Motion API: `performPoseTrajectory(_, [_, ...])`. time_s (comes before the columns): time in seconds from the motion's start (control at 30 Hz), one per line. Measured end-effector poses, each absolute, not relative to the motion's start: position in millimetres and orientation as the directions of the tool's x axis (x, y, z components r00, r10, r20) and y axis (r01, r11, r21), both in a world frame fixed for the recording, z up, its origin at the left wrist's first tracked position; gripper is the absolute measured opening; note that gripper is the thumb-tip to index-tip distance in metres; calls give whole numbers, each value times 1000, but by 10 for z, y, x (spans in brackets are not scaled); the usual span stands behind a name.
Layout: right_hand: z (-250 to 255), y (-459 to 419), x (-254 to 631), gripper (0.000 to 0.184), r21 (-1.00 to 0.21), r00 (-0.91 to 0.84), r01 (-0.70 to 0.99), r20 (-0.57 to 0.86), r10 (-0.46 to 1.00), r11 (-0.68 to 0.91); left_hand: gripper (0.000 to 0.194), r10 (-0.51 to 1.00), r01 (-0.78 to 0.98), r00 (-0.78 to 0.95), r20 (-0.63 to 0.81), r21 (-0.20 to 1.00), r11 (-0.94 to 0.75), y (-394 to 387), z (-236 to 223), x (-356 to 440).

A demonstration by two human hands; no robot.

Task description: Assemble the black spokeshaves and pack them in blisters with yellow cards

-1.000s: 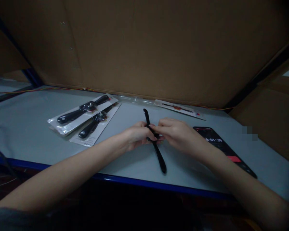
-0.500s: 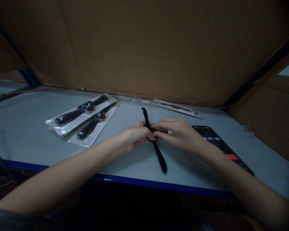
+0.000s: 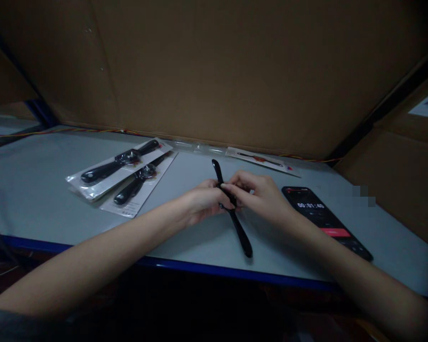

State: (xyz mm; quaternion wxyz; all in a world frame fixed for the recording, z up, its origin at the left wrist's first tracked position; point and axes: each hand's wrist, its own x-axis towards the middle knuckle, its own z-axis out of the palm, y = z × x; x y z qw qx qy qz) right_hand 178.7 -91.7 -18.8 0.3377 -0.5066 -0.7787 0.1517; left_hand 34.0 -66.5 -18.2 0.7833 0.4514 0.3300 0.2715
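A black wristwatch point(image 3: 239, 230) lies stretched out on the grey table point(image 3: 39, 190), one strap end toward me, the other pointing away. My left hand point(image 3: 203, 202) is closed around its middle from the left. My right hand point(image 3: 258, 194) pinches the same middle part from the right, fingertips meeting the left hand's. The watch face is hidden under my fingers.
Two packaged black watches point(image 3: 119, 164) on white cards lie at the left. A flat card with a thin strap point(image 3: 262, 160) rests near the cardboard back wall point(image 3: 214, 71). A phone point(image 3: 324, 221) showing a running timer lies at the right. The table's blue front edge point(image 3: 199, 268) is close.
My right hand's fingers curled in a little over the watch's middle, and the near strap end swung slightly right. The phone timer advanced one second.
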Motion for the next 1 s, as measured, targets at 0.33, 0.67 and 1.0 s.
performPoseTrajectory(0.33, [-42,-963,1883,29,-489,-325,747,322,889,450,45,785,-170,532,-318,868,467,-600,-166,321])
performPoseTrajectory(0.67, [-37,-957,1884,37,-402,-426,734,355,832,548,33,738,-179,625,-256,873,454,-587,-220,325])
performPoseTrajectory(1.0, [-27,-986,1867,37,-464,-438,699,324,839,544,40,766,-182,579,-281,871,457,-595,-196,320])
